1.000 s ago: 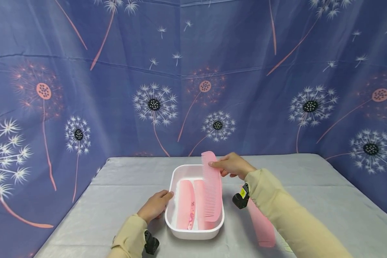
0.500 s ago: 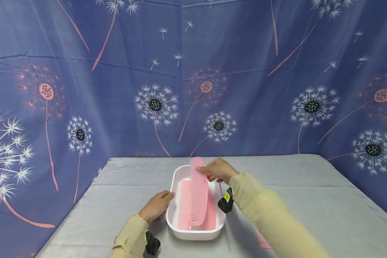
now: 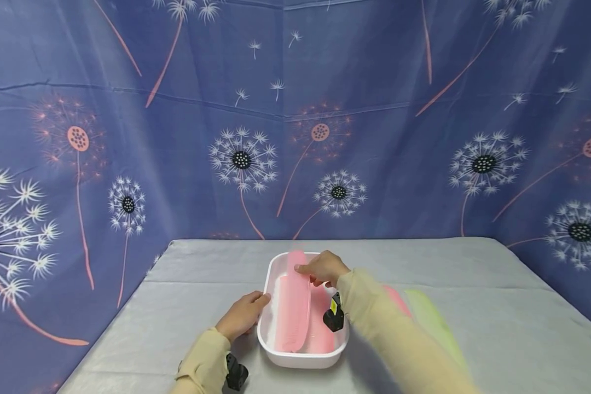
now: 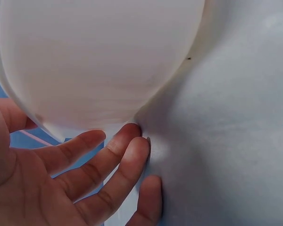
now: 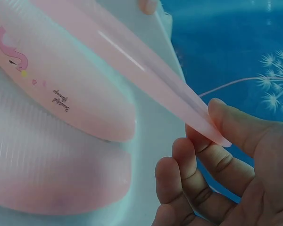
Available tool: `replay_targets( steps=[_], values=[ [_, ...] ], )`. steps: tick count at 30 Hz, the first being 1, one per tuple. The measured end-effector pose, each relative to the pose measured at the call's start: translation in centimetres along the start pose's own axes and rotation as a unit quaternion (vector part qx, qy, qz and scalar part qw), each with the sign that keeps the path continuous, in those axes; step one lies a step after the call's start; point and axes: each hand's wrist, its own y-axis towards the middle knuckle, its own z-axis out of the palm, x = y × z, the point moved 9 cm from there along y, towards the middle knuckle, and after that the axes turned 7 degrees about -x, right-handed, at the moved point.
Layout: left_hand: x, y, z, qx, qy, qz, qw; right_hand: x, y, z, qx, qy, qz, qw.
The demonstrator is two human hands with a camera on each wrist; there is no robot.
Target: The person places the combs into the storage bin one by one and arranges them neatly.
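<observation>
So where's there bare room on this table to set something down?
The gray tabletop looks bare right of the green piece, left of the left hand, and between the white tub and the dandelion curtain. It's crowded inside the tub, with pink combs and the right hand above, and to its right, where the right sleeve partly hides another pink piece.

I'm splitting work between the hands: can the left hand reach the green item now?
Probably not: the white tray and right forearm lie between the left hand and the green item.

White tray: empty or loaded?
Loaded: the right wrist view shows a printed pink comb and a second pink comb lying inside the white tray.
</observation>
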Motion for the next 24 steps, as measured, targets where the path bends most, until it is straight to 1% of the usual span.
replay_targets(
  steps=[6,9,11,16,19,24],
  values=[
    [-0.3,-0.2,0.2,0.001,-0.006,0.004,1.0000,0.1,0.3,1.2,0.006,-0.071,-0.002,0.9974],
    [-0.4,-0.2,0.3,0.003,-0.007,0.007,0.9999,0.0,0.4,1.6,0.005,-0.098,-0.001,0.9952],
    [-0.4,-0.2,0.3,0.002,-0.006,0.009,0.9999,-0.1,0.4,1.9,0.003,-0.108,0.001,0.9941],
    [-0.4,-0.2,0.3,-0.001,-0.006,0.011,0.9999,-0.5,0.3,2.8,-0.001,-0.108,0.016,0.9940],
    [-0.4,-0.2,0.4,0.002,-0.007,0.011,0.9999,-0.4,0.3,3.0,-0.008,-0.126,0.008,0.9920],
    [-0.3,-0.3,0.6,0.005,-0.007,0.013,0.9999,-0.4,0.4,3.4,-0.013,-0.169,-0.009,0.9855]
  ],
)
